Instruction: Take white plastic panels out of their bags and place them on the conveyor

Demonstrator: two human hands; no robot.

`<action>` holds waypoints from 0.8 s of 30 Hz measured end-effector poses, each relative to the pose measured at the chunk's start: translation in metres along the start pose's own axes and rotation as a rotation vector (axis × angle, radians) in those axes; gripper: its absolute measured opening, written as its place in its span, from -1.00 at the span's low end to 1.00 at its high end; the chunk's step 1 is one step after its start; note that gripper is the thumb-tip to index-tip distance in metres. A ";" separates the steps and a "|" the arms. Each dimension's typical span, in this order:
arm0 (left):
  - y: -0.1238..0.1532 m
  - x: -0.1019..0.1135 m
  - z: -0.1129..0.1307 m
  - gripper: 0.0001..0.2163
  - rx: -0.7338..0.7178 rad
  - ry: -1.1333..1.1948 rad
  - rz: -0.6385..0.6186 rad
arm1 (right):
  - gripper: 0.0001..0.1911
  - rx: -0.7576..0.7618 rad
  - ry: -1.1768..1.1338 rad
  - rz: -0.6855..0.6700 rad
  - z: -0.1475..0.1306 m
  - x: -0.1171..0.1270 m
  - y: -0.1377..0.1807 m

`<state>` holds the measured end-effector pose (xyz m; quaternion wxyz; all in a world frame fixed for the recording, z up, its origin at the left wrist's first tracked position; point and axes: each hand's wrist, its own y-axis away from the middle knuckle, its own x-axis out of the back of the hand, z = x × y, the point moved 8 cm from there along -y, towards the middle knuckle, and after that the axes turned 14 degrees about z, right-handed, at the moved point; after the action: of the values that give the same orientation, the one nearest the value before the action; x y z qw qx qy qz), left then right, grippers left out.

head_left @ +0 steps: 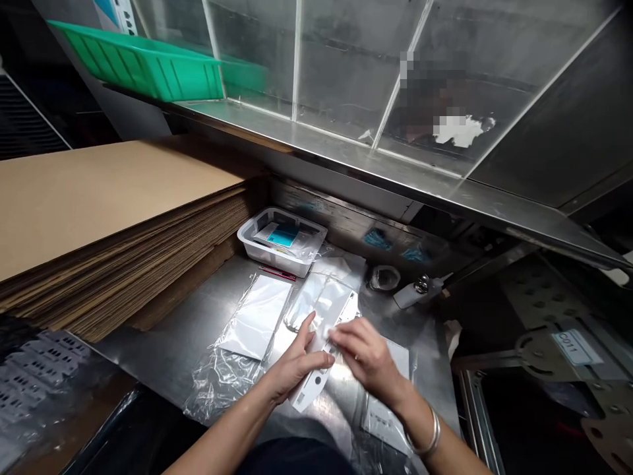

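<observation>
A long, narrow white panel with holes (312,388) slants across the middle of the metal table. My left hand (295,363) grips it, with the thumb over its face. My right hand (363,349) pinches a small white wad (326,332) against the panel, perhaps a cloth or paper; the fingers hide part of it. Clear plastic bags (324,287) lie just beyond the panel. Left of my hands is a stack of white sheets in clear plastic (260,313). Another white packet (383,419) lies under my right forearm.
A white plastic bin (277,257) with packets stands at the back, near a red pen (277,273). Stacked cardboard sheets (123,204) fill the left side. A metal-topped bottle (413,293) and a tape roll (385,278) stand right. Above runs a metal shelf (321,145) with a green tray (148,66).
</observation>
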<state>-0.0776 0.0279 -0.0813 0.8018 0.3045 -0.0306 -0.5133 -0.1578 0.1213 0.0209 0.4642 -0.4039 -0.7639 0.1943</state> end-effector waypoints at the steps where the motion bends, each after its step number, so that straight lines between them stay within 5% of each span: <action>1: 0.001 -0.001 -0.002 -0.09 0.004 0.003 -0.020 | -0.66 -0.071 0.024 0.069 0.016 0.006 -0.002; 4: 0.007 -0.005 -0.006 -0.08 0.019 0.004 -0.062 | -0.84 -0.305 0.100 0.306 0.085 0.032 -0.006; 7: 0.006 -0.002 -0.009 -0.10 0.015 0.024 0.007 | -0.73 -0.429 0.100 0.427 0.126 0.045 -0.001; 11: -0.006 0.012 -0.011 -0.16 -0.014 0.046 0.175 | -0.67 -0.624 -0.122 0.488 0.099 0.032 0.024; 14: -0.014 0.010 -0.008 -0.17 -0.048 0.078 0.137 | -0.70 -0.695 -0.275 0.398 0.067 0.013 0.045; 16: -0.015 0.006 -0.006 -0.15 -0.067 0.094 0.115 | -0.68 -0.688 -0.176 0.409 0.073 0.013 0.061; 20: -0.014 0.003 -0.002 -0.11 -0.094 0.119 0.118 | -0.61 -0.765 0.271 0.428 0.151 0.029 0.102; 24: -0.012 0.009 -0.003 -0.07 -0.096 0.130 0.141 | -0.66 -0.822 0.430 0.341 0.220 0.031 0.127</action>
<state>-0.0823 0.0185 -0.0920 0.8499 0.2956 0.0250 -0.4355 -0.3005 0.2392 -0.1561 0.3752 -0.7038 -0.5873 -0.1379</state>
